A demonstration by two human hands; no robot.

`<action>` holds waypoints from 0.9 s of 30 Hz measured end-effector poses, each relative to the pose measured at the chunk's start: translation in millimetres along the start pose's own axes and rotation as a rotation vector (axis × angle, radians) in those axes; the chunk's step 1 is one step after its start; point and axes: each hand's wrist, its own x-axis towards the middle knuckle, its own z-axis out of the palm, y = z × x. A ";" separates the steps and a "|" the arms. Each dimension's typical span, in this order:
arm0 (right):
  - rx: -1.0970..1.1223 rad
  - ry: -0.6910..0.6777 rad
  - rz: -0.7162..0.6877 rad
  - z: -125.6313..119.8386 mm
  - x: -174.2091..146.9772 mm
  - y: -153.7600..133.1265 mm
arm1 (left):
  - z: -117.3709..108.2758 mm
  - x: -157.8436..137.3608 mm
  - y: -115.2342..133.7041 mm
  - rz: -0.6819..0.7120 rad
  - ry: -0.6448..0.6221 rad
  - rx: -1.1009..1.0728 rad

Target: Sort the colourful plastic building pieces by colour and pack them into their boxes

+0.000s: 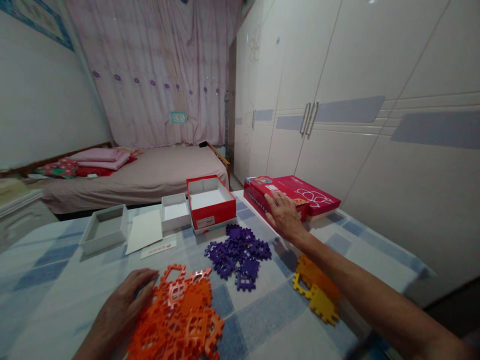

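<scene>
My left hand rests at the left edge of a heap of orange interlocking plastic pieces, its fingers stretched out. Across the table, my right hand lies with spread fingers on a red printed box. A larger flat red box with a white line drawing sits behind it. Between my hands is a pile of purple interlocking pieces. Several yellow pieces lie beneath my right forearm, which hides part of them.
An open red box stands at the table's far edge beside a small white tray. Further left are a cream card, a paper strip and a grey-white tray. A bed and wardrobe stand beyond the checked tablecloth.
</scene>
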 end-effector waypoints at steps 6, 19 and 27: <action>0.381 -0.025 -0.190 -12.1 28.9 -81.4 | -1.5 -0.8 4.3 0.006 0.016 -0.020; 0.638 -0.068 0.261 15.9 83.4 -146.4 | -7.1 -1.0 23.0 -0.001 0.046 -0.082; 0.825 0.234 0.256 -64.3 43.1 -78.7 | -2.1 1.8 10.3 -0.025 0.044 -0.071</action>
